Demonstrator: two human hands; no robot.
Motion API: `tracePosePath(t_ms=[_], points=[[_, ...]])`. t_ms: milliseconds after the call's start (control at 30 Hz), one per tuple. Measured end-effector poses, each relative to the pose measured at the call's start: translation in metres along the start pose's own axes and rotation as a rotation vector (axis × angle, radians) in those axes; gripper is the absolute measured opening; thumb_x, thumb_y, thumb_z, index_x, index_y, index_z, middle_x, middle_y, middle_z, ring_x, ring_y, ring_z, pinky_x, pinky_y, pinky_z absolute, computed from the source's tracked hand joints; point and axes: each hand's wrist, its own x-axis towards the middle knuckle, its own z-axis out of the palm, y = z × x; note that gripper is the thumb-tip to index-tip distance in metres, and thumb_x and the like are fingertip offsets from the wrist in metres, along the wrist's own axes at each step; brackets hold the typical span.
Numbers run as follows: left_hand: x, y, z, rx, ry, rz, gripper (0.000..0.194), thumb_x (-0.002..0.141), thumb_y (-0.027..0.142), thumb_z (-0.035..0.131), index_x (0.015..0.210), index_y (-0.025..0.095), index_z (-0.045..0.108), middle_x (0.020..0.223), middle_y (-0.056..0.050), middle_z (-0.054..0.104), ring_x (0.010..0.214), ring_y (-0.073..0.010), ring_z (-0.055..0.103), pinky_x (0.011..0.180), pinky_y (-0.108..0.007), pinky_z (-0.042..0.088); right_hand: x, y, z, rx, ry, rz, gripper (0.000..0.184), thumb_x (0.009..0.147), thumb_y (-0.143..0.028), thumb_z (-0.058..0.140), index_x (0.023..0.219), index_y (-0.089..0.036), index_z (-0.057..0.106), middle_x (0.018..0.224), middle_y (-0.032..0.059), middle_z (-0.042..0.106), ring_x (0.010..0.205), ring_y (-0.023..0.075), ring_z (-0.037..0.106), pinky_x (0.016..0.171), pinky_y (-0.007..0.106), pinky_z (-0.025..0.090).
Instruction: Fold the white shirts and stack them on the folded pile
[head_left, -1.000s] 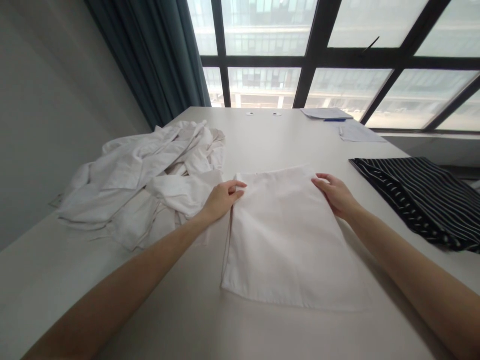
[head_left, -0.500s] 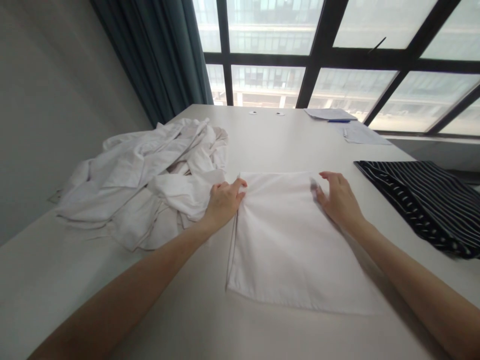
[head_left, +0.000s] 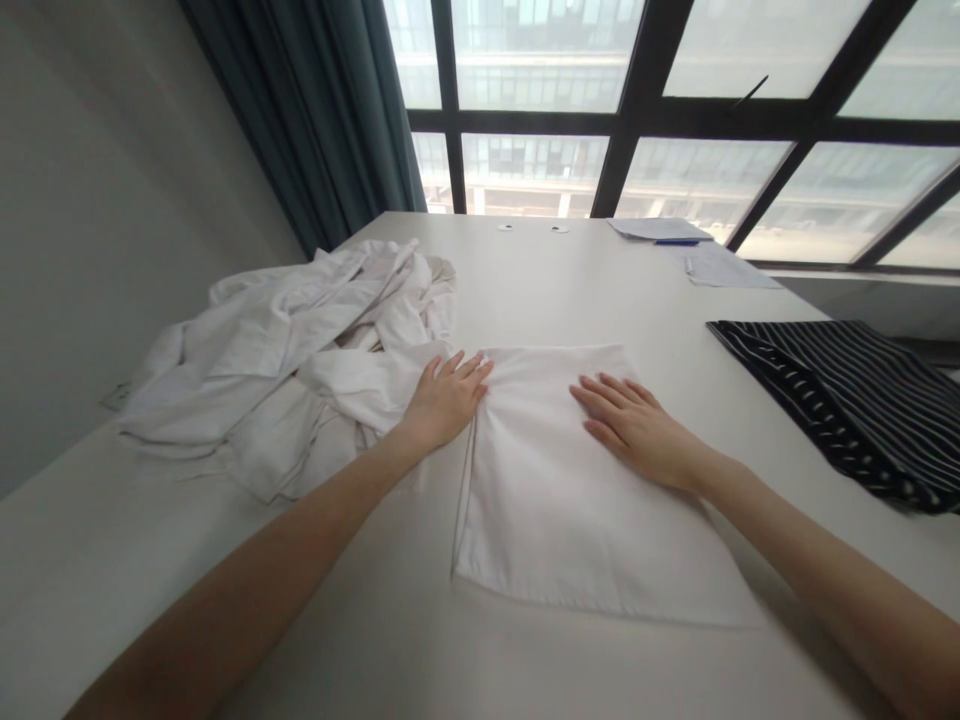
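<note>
A folded white cloth (head_left: 570, 500) lies on the white table (head_left: 360, 620) in front of me, its hemmed edge towards me. My left hand (head_left: 448, 400) rests at the cloth's far left corner, fingers stretched out, the tips on the fabric. Small creases run from those fingertips into the cloth. On the upper right part of the cloth my right hand (head_left: 634, 425) lies flat, palm down with its fingers extended. Neither hand grips anything. A heap of crumpled white cloths (head_left: 300, 330) sits just left of my left hand, partly behind it.
On the right side of the table lies a black cloth with white stripes (head_left: 855, 410). Papers (head_left: 660, 229) and a blue pen (head_left: 676, 242) are at the far right. Two small white oval pieces (head_left: 560, 230) lie near the far edge. A dark curtain (head_left: 315, 120) hangs beside the window.
My right hand has moved left from the cloth's far right corner and flattened onto the fabric. My left hand has let go of its pinch and spread its fingers at the left corner.
</note>
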Motion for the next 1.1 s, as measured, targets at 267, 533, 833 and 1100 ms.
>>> tracePosePath(t_ms=[267,533,833,1100], points=[[-0.001,0.000,-0.004,0.128,-0.024,0.022,0.042,0.102,0.027,0.038,0.142,0.024,0.049,0.154,-0.007,0.042,0.142,-0.0281,0.036,0.115,-0.054,0.023,-0.005,-0.032,-0.007,0.038,-0.160,-0.258,0.055,0.102,-0.048,0.036,0.153,-0.031,0.033,0.158,0.0033,0.033,0.147,0.0288,0.024,0.117,0.058,0.019],[-0.007,0.010,-0.004,0.157,0.046,0.123,0.039,0.101,0.023,0.039,0.135,0.014,0.055,0.151,-0.010,0.045,0.145,-0.0245,0.033,0.119,-0.050,0.020,0.001,0.017,-0.017,-0.018,-0.111,-0.120,0.045,0.101,-0.037,0.041,0.145,-0.034,0.045,0.154,0.0040,0.042,0.145,0.0310,0.029,0.113,0.061,0.021],[-0.002,0.004,0.000,0.048,-0.041,0.242,0.044,0.102,0.016,0.030,0.142,0.019,0.047,0.151,-0.009,0.046,0.140,-0.0205,0.041,0.116,-0.045,0.028,-0.016,-0.073,-0.030,0.105,-0.099,-0.440,0.044,0.087,-0.057,0.061,0.103,-0.016,0.060,0.107,0.0117,0.062,0.096,0.0268,0.057,0.085,0.041,0.044],[-0.004,0.006,-0.005,0.035,-0.126,0.209,0.046,0.103,0.023,0.027,0.147,0.018,0.041,0.156,-0.009,0.037,0.145,-0.0213,0.033,0.118,-0.048,0.023,-0.031,-0.094,-0.030,0.020,-0.195,-0.498,0.039,0.086,-0.057,0.063,0.090,-0.019,0.057,0.091,0.0050,0.061,0.082,0.0230,0.053,0.074,0.037,0.039]])
